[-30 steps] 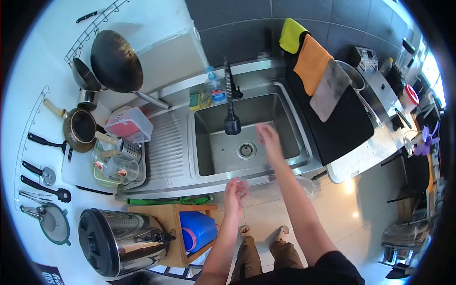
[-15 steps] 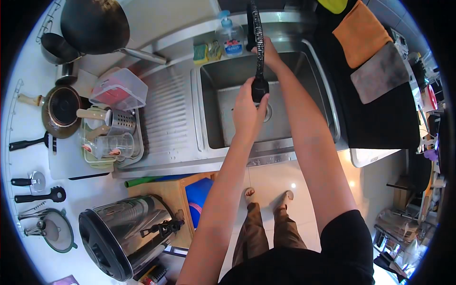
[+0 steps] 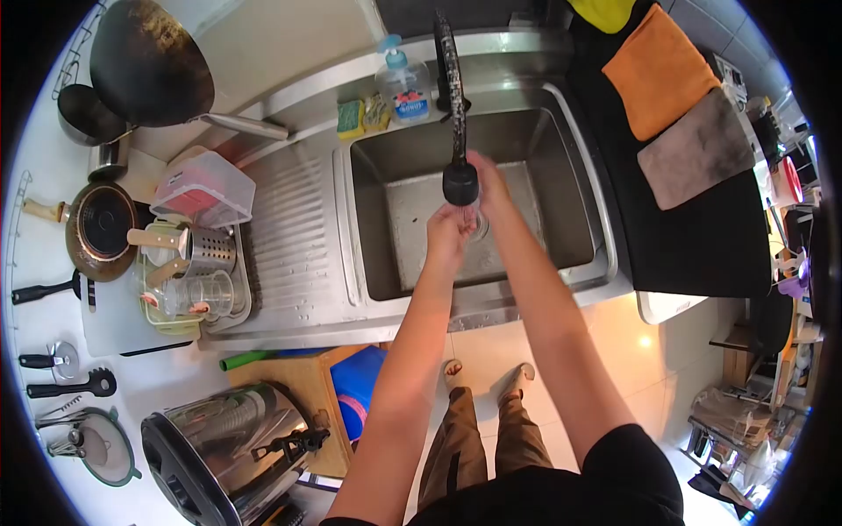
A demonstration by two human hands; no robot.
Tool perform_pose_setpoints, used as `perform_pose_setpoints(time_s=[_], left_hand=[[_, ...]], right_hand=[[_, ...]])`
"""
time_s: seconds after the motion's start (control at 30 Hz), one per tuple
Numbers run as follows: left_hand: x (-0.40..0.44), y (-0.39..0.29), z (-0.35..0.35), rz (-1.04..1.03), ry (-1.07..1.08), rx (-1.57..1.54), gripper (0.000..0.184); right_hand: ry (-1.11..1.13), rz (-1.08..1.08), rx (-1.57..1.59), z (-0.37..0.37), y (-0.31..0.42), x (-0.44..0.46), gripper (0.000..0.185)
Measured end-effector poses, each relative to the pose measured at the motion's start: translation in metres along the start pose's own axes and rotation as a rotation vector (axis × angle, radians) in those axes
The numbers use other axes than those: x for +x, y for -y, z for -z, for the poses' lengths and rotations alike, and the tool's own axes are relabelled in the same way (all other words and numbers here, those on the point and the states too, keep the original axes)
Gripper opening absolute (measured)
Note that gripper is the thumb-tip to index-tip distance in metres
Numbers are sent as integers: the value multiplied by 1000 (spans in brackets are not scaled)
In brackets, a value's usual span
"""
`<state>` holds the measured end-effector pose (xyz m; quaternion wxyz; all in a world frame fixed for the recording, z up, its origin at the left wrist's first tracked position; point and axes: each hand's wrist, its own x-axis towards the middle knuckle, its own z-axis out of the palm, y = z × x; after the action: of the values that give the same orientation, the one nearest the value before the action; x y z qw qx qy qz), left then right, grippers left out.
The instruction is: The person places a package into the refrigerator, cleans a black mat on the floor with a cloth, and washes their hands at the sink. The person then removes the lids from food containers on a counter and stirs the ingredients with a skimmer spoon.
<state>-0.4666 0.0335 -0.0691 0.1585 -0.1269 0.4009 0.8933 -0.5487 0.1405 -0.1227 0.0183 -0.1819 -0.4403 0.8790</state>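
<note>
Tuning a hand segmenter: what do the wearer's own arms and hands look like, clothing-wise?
Right arm: plain black short sleeve, bare below it. Left arm: bare, with a sliver of black fabric at the picture's bottom edge. Left hand and right hand: no gloves, watch or wristband visible. Rings: can't tell.

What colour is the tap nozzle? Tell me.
The tap nozzle is black, clearest in the head view.

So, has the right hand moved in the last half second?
Yes: the right hand has come away from the sink's back rim, toward the front.
</note>
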Motion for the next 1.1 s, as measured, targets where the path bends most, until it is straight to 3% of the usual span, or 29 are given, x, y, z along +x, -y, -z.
perform_pose_setpoints(time_s=[0.03, 0.13, 0.23, 0.33, 0.47, 0.6, 0.77, 0.87, 0.9, 1.0, 1.03, 1.1], left_hand=[[9, 3, -4, 31, -12, -15, 18], [42, 22, 2, 29, -13, 10, 11], [70, 46, 10, -2, 4, 78, 5], [85, 51, 15, -42, -250, 262, 7], [113, 71, 40, -39, -163, 52, 6], [120, 73, 59, -26, -59, -205, 18], [98, 71, 66, 4, -74, -1, 26], [77, 76, 65, -447, -177, 761, 28], [71, 68, 61, -452, -173, 768, 28], [35, 38, 23, -217, -177, 325, 19], [23, 30, 9, -221, -176, 324, 19], [4, 16, -8, -22, -50, 473, 22]], right_hand=[[-156, -140, 158, 19, -32, 10, 18], [-298, -401, 484, 28, -47, -25, 24], [-233, -431, 483, 22, -47, -49, 24], [-129, -405, 621, -5, -20, -77, 25], [45, -526, 475, -3, -22, -77, 28], [-25, -355, 669, -13, -28, -78, 29], [-125, -127, 880, -20, -34, -74, 30], [-177, 13, 1014, -36, -40, -69, 30], [-195, 63, 1060, -42, -41, -66, 31], [-251, 215, 1176, -53, -43, -60, 31], [-268, 263, 1211, -58, -44, -57, 32], [-306, 351, 1284, -70, -50, -54, 32]])
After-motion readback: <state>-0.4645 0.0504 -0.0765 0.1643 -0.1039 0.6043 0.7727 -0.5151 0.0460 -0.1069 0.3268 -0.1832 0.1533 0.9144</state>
